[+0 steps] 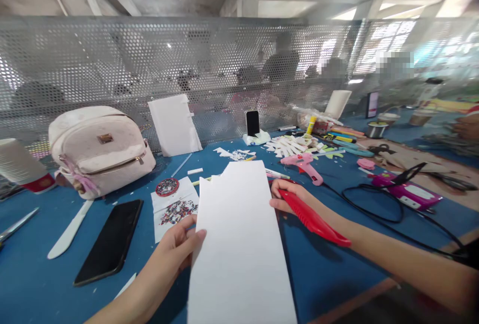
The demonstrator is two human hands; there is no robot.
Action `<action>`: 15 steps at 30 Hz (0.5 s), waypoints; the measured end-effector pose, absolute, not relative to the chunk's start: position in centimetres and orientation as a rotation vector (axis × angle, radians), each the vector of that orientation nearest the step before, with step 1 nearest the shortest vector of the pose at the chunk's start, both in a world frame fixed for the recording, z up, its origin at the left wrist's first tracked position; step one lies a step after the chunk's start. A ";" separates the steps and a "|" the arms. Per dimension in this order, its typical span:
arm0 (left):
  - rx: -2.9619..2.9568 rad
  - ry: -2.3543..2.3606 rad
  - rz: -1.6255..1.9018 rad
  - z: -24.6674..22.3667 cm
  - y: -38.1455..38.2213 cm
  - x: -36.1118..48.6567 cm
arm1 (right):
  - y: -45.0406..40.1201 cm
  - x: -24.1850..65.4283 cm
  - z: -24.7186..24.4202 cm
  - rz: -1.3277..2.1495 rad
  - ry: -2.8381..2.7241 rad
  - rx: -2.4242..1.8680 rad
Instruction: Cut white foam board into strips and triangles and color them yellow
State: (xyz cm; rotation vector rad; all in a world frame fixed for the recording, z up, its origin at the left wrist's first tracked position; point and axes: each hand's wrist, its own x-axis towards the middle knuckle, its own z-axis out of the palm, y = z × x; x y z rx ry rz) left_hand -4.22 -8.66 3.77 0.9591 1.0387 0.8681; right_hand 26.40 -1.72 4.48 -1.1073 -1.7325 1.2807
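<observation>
A white foam board with a notched upper left corner is held up in front of me over the blue table. My left hand grips its left edge, thumb on the face and fingers behind. At the opposite edge is my right hand, curled around a red utility knife and touching the board with its fingertips. The knife lies back along my right wrist; its blade is not visible. Just beyond my left hand, a paper sheet carries sequins and a round red dish of more sequins.
A black phone, white plastic knife and pale backpack stand left. Ahead are white board scraps and a pink glue gun, with its black cable trailing right. A perforated metal screen closes the back.
</observation>
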 end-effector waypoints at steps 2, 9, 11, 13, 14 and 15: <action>0.997 1.055 0.849 4.0 -8.2 -5.0 | -1.6 27.1 4.3 1.272 -1.740 -1.091; 1.171 1.165 0.830 3.8 -6.3 -7.1 | -1.2 29.9 4.5 1.314 -1.587 -1.064; 1.191 1.121 0.781 3.4 -6.2 -7.3 | -1.0 30.4 4.4 1.347 -1.548 -1.079; 1.181 1.078 0.709 3.1 -6.2 -7.6 | -0.8 30.6 4.2 1.337 -1.507 -1.081; 1.173 1.059 0.680 2.9 -6.2 -7.7 | -0.8 30.6 4.2 1.317 -1.484 -1.075; 1.167 1.041 0.663 2.7 -6.2 -7.8 | -0.7 30.6 4.1 1.290 -1.459 -1.070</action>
